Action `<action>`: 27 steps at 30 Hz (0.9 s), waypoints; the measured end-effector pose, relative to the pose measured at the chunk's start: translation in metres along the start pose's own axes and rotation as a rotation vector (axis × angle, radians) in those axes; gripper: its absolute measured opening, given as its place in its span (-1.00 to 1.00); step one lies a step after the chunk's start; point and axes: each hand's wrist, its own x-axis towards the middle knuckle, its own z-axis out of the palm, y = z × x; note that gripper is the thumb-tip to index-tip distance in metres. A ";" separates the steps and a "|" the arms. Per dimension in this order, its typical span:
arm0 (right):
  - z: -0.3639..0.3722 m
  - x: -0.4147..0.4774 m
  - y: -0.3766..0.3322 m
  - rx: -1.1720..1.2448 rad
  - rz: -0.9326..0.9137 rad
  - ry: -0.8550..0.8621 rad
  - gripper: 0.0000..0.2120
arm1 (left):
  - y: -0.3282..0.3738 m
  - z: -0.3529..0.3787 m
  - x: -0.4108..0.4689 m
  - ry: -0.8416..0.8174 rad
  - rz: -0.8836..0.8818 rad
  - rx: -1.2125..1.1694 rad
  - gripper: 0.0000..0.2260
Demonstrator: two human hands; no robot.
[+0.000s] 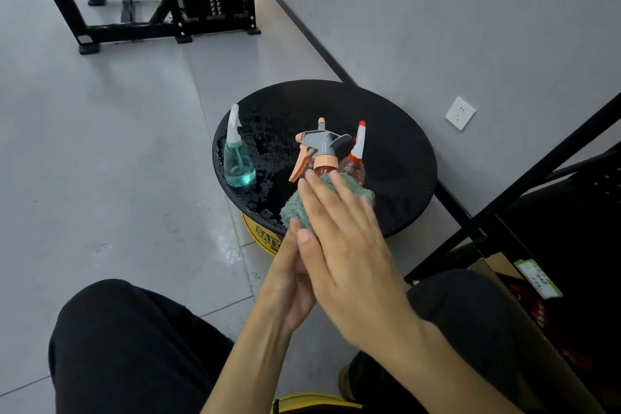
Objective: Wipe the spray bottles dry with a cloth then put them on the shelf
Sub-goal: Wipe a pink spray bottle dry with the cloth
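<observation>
Now both hands met over round black tabletop (386, 131), wet with droplets. Right hand (349, 255) lay flat, fingers spread, pressing green cloth (295, 208) against orange trigger bottle (319, 158). Left hand (292, 282) beneath, cupped under cloth; bottle's body hidden, exact hold could not be told. Teal bottle (238, 161) stood upright at tabletop's left edge. Red-capped bottle (357, 158) stood just beside trigger bottle. Black shelf frame (524, 185) at right.
</observation>
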 end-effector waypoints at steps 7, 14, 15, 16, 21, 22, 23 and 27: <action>-0.013 0.034 0.022 0.234 0.109 0.018 -0.54 | 0.005 0.007 0.001 -0.020 0.031 0.134 -0.55; 0.006 -0.002 0.000 0.066 0.028 0.037 -0.48 | 0.006 0.003 0.000 0.094 0.045 -0.024 -0.56; 0.008 -0.005 0.000 0.037 0.015 0.036 -0.48 | 0.006 0.002 0.000 0.099 0.048 -0.041 -0.58; 0.008 -0.004 0.002 0.031 0.004 0.039 -0.48 | 0.005 0.002 -0.001 0.094 0.046 -0.049 -0.60; -0.003 0.029 0.018 0.284 0.073 0.087 -0.53 | 0.007 0.002 0.000 0.042 -0.030 0.014 -0.61; -0.005 0.033 0.021 0.338 0.112 0.089 -0.53 | 0.006 0.002 0.000 0.043 -0.035 0.017 -0.61; -0.006 0.035 0.021 0.368 0.143 0.086 -0.53 | 0.005 0.001 0.000 0.045 -0.036 0.016 -0.61; 0.000 0.020 0.013 0.335 0.129 0.078 -0.52 | 0.005 0.002 -0.001 0.036 -0.006 -0.002 -0.62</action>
